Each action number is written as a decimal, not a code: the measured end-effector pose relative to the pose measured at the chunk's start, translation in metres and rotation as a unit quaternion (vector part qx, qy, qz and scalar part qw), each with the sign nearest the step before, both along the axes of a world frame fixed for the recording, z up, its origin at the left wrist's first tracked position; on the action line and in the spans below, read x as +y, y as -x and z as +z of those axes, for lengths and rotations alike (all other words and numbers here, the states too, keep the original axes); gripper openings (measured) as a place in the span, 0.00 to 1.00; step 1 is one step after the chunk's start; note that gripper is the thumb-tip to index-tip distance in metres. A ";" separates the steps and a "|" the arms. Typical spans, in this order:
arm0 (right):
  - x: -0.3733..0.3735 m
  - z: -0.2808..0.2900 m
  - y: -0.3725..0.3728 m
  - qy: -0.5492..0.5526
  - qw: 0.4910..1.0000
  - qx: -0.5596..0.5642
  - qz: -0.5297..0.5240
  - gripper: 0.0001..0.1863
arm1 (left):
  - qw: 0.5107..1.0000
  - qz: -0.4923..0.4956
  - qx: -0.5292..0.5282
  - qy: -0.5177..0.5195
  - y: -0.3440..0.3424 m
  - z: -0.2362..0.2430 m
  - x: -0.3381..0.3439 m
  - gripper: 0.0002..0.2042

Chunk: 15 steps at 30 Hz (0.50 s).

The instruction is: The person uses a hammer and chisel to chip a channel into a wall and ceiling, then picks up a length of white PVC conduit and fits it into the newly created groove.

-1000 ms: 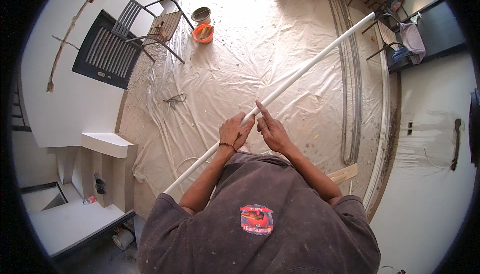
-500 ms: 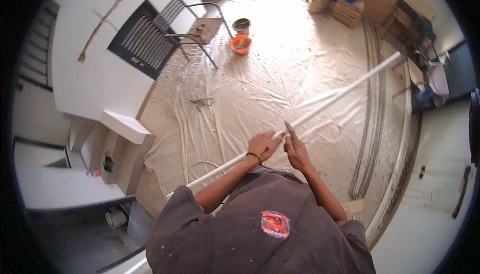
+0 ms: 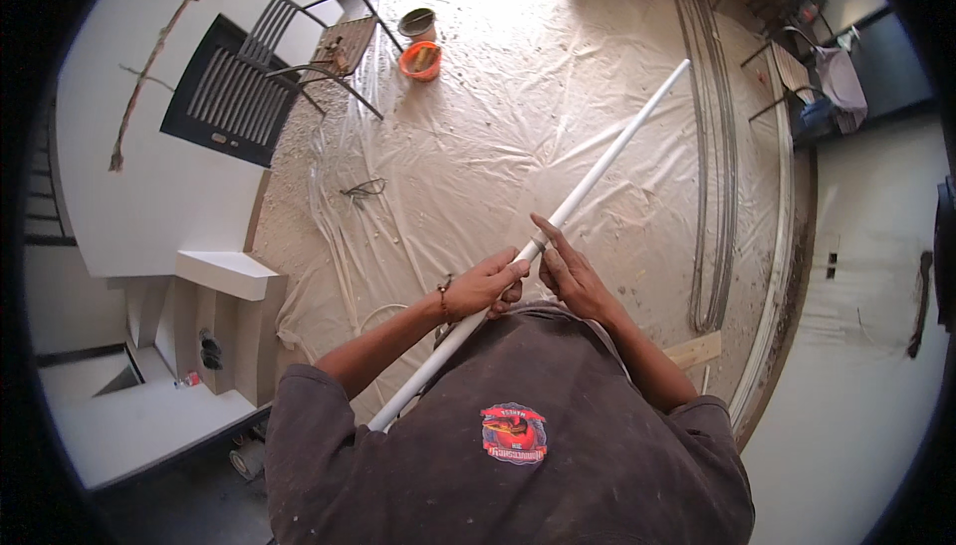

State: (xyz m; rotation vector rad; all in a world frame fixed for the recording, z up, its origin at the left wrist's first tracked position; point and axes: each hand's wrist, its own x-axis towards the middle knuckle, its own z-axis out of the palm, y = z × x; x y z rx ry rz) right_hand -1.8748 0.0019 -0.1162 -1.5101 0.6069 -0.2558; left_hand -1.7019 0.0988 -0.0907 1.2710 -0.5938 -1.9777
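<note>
A long white pipe [image 3: 622, 146] slants across in front of me, from beside my left arm up to the far right. My left hand [image 3: 488, 286] is wrapped round its lower middle, close to my body. Just above that, my right hand [image 3: 578, 281] is at the pipe, its index finger crossing over the pipe and the other fingers bent below. Between the two hands a narrow greyish band [image 3: 539, 240] shows on the pipe; whether it is a joint or a wrapping I cannot tell.
Wrinkled plastic sheeting [image 3: 478, 156] covers the floor. Long grey conduits [image 3: 709, 196] lie on it to the right, with a wood piece [image 3: 694, 351] nearer. A metal chair [image 3: 334, 47], an orange bucket [image 3: 420, 62] and a dark bucket [image 3: 417, 24] stand far left. A white ledge [image 3: 227, 274] juts out at left.
The pipe has swung steeper and its far end has come left. My left hand has moved down and left along it. My right hand's fingers, straight before, are now bent at the pipe.
</note>
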 end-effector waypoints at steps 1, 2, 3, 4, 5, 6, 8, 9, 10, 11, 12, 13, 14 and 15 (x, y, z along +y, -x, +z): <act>0.000 0.001 0.002 -0.017 1.000 -0.004 0.003 0.26 | 1.000 -0.010 -0.013 0.010 0.002 0.000 0.001 0.12; 0.000 0.003 0.004 -0.034 0.999 -0.008 0.007 0.26 | 1.000 -0.013 -0.013 0.003 0.004 0.000 0.001 0.12; 0.001 0.009 0.006 -0.050 0.999 0.005 0.007 0.26 | 1.000 -0.013 -0.013 -0.005 0.005 0.001 0.002 0.12; 0.001 0.008 0.009 -0.063 0.998 0.000 0.004 0.26 | 1.000 -0.015 -0.012 -0.014 0.007 0.000 0.002 0.12; 0.002 0.006 0.011 -0.075 0.997 -0.006 0.003 0.26 | 1.000 -0.018 -0.017 -0.020 0.009 0.001 0.002 0.12; 0.003 0.004 0.013 -0.087 0.996 -0.012 0.002 0.26 | 0.999 -0.020 -0.021 -0.025 0.011 0.002 0.001 0.12; 0.003 0.001 0.014 -0.074 0.997 -0.019 -0.001 0.26 | 0.999 -0.027 -0.033 -0.029 0.012 0.003 0.000 0.12; 0.004 -0.001 0.015 -0.067 0.997 -0.023 -0.003 0.26 | 0.998 -0.032 -0.039 -0.028 0.013 0.002 0.000 0.12; 0.006 -0.003 0.015 -0.071 0.997 -0.024 -0.005 0.26 | 0.998 -0.037 -0.047 -0.025 0.013 0.001 0.000 0.12; 0.008 -0.005 0.015 -0.075 0.997 -0.024 -0.007 0.26 | 0.998 -0.038 -0.046 -0.023 0.014 0.000 0.001 0.12; 0.009 -0.006 0.015 -0.079 0.996 -0.025 -0.010 0.26 | 0.998 -0.040 -0.046 -0.021 0.014 -0.001 0.002 0.12; 0.011 -0.007 0.016 -0.088 0.996 -0.021 -0.009 0.26 | 0.998 -0.042 -0.045 -0.020 0.015 -0.003 0.004 0.12; 0.012 -0.007 0.017 -0.098 0.995 -0.016 -0.008 0.26 | 0.998 -0.044 -0.050 -0.017 0.015 -0.005 0.005 0.12; 0.013 -0.009 0.017 -0.107 0.994 -0.011 -0.007 0.26 | 0.997 -0.046 -0.055 -0.015 0.016 -0.007 0.006 0.12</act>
